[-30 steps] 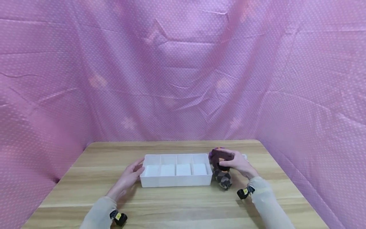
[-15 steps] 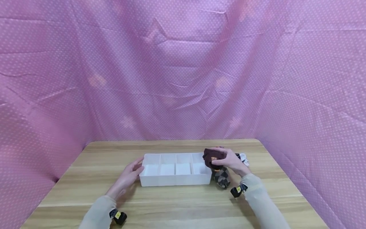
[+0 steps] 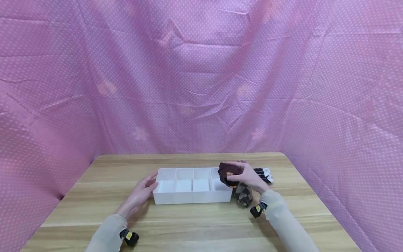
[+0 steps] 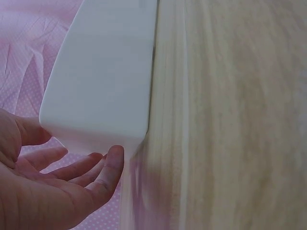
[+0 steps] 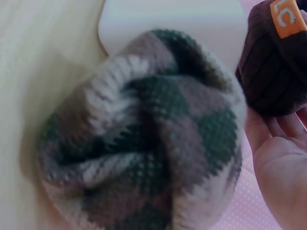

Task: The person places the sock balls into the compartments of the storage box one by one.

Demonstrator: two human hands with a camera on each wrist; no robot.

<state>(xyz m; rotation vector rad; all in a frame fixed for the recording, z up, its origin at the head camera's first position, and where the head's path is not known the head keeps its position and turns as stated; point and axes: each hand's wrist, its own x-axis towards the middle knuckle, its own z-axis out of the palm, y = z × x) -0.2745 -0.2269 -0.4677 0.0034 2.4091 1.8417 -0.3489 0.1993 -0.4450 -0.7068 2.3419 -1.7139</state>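
A rolled dark brown sock [image 3: 225, 172] with an orange label [image 5: 289, 18] is gripped by my right hand [image 3: 247, 175] between thumb and fingers. It hangs over the rightmost compartment of a white divided box [image 3: 192, 198]. My left hand [image 3: 141, 192] touches the box's left end; in the left wrist view its loosely bent fingers [image 4: 111, 170] rest against that end wall. Beside the box's right end lies a rolled checkered sock [image 3: 244, 195], which fills much of the right wrist view in green, brown and cream.
Behind my right hand lies a black sock [image 3: 262, 174] with white stripes and a white end. A bit of something purple and orange [image 3: 241, 161] shows above that hand, mostly hidden. The wooden table [image 3: 195, 227] ends at a pink dotted curtain [image 3: 195, 105].
My right hand has moved left with the brown sock, from beside the box to over its right compartment. The black sock has come into fuller view. The left hand stays put.
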